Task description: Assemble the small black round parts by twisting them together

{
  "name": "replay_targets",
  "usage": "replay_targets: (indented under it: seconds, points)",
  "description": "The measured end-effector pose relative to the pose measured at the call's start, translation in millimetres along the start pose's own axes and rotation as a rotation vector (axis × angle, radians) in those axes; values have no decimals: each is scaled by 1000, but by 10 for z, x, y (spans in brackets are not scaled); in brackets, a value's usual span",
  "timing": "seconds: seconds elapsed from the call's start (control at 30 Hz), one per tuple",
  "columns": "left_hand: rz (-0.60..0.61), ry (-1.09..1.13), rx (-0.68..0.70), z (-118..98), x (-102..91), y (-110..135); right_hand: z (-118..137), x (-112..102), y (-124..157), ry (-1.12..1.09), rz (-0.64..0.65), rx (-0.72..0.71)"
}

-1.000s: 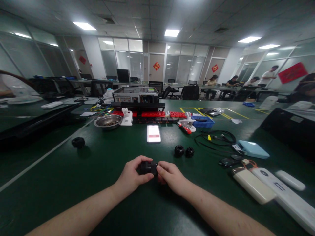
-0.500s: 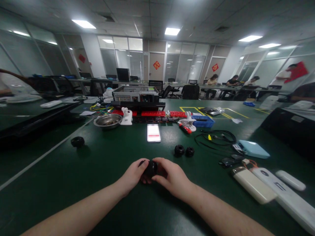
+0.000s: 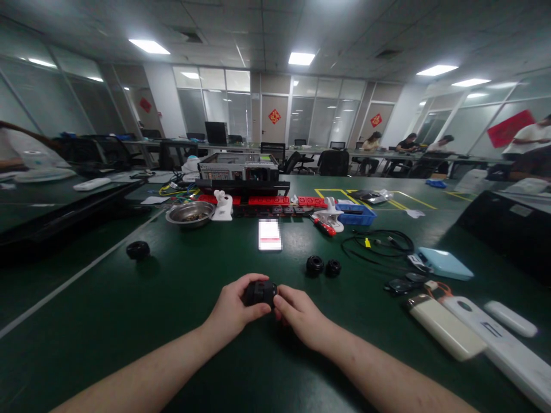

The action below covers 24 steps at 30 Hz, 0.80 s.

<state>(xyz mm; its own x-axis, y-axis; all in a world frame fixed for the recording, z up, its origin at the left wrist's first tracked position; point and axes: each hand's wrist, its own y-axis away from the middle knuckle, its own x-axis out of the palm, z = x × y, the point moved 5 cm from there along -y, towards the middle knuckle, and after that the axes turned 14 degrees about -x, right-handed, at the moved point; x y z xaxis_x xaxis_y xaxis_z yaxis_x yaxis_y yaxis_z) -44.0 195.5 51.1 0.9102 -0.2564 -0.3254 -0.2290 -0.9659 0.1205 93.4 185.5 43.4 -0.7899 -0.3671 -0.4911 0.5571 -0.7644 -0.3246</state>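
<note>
A small black cylindrical part (image 3: 260,292) is held just above the green table (image 3: 142,310), near its front middle. My left hand (image 3: 235,308) wraps round its left side with thumb below and fingers over the top. My right hand (image 3: 298,315) pinches its right end with the fingertips. Both hands are closed on it. Two similar black round parts (image 3: 322,266) lie on the table a little beyond and to the right of my hands.
A lit phone (image 3: 270,235) lies beyond my hands. Another black round part (image 3: 138,250) sits at left. Cables (image 3: 379,241), a blue case (image 3: 443,264) and white power banks (image 3: 447,327) lie at right. A metal bowl (image 3: 190,213), red parts and a computer chassis stand further back. People sit at far desks.
My hands turned the black part between them: half a second ago its round end faced up under my right fingers, and now it lies sideways again between both hands.
</note>
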Motion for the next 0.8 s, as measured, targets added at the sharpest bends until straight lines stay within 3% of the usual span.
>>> replay_targets:
  seconds: [0.23, 0.37, 0.5, 0.57, 0.7, 0.8]
  points:
    - [116, 121, -93, 70, 19, -103, 121, -33, -8, 341, 77, 43]
    - [203, 114, -214, 200, 82, -182, 47, -8, -55, 513, 133, 30]
    - [237, 165, -215, 322, 120, -272, -64, 0, -110, 641, 201, -11]
    - [224, 181, -185, 324, 113, -285, -99, -22, -124, 574, 169, -35]
    - [174, 147, -95, 199, 69, -234, -160, -63, -110, 241, 56, -42]
    - [114, 121, -112, 142, 34, -201, -200, -61, -81, 120, 8, -26]
